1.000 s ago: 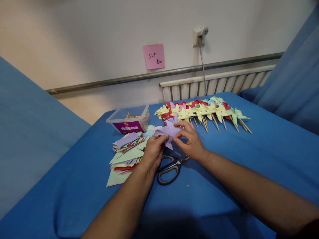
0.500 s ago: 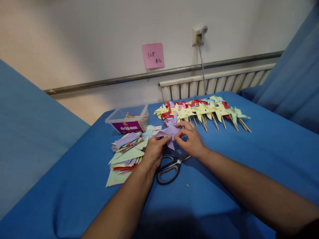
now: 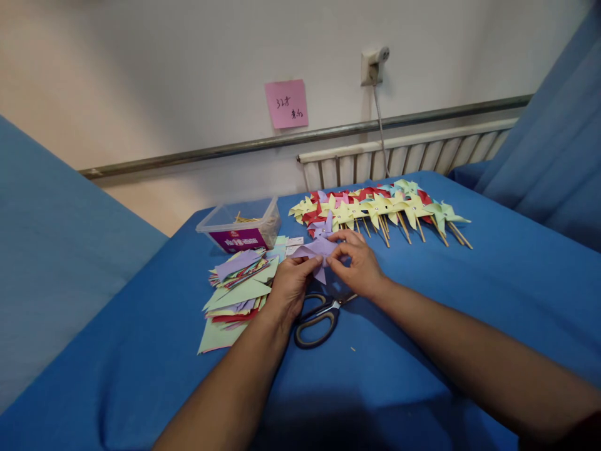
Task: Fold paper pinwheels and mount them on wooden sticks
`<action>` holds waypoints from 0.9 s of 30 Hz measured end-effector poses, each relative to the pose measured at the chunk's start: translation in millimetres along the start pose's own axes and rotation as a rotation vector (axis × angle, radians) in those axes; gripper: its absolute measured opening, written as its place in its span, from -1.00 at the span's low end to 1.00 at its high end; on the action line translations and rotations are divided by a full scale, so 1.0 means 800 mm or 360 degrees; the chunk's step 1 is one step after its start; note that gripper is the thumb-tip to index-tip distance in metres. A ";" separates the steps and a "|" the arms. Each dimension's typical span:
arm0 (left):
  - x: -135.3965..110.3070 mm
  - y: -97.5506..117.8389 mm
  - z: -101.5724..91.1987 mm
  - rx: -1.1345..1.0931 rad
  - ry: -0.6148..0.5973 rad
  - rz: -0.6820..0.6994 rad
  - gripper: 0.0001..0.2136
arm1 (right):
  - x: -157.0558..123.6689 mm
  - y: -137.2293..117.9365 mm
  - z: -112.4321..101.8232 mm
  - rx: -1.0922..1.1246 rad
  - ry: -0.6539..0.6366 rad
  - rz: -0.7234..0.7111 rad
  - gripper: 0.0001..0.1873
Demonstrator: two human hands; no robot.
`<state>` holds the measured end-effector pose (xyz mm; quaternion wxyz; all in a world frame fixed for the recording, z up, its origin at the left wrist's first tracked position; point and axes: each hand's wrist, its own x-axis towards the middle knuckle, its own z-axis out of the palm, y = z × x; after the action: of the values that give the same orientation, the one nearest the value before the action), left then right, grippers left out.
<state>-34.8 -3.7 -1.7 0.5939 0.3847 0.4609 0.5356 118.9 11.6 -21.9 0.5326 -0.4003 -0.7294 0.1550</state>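
Note:
A purple paper pinwheel (image 3: 312,249) is held between both hands over the middle of the table. My left hand (image 3: 292,282) pinches its lower left side, thumb on top. From the right, the fingertips of my right hand (image 3: 357,262) press on the pinwheel's blades near the centre. Below the hands lie scissors (image 3: 315,329) with dark handles, their blades pointing right. Just behind the held paper is another purple pinwheel (image 3: 323,228), partly covered. Whether a stick is fixed to the held pinwheel cannot be seen.
Finished pinwheels (image 3: 378,210) in yellow, red and green lie at the back right, sticks toward me. A clear plastic box (image 3: 246,235) with thin sticks stands at the back left. Stacked coloured paper (image 3: 239,291) lies before it. The blue tablecloth (image 3: 422,388) reaches the radiator (image 3: 413,153).
Both hands keep the same grip on the purple pinwheel. The whole view has shifted very slightly; nothing on the table has moved.

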 end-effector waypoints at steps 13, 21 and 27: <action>0.002 -0.002 -0.002 0.0083 0.0034 0.0008 -0.82 | -0.001 -0.001 0.001 0.0004 -0.0005 0.0027 -0.87; 0.003 -0.003 -0.001 0.0221 0.0108 0.0017 -0.79 | -0.002 0.001 0.004 0.0051 -0.0042 0.0048 -0.87; -0.001 0.011 -0.002 0.0504 0.0116 0.0034 -0.77 | 0.007 -0.004 -0.011 0.0230 0.0104 0.0107 -0.71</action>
<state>-38.8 -3.6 6.2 0.5030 0.4586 0.5567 0.4761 124.8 12.1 -13.2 0.5782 -0.3899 -0.6846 0.2121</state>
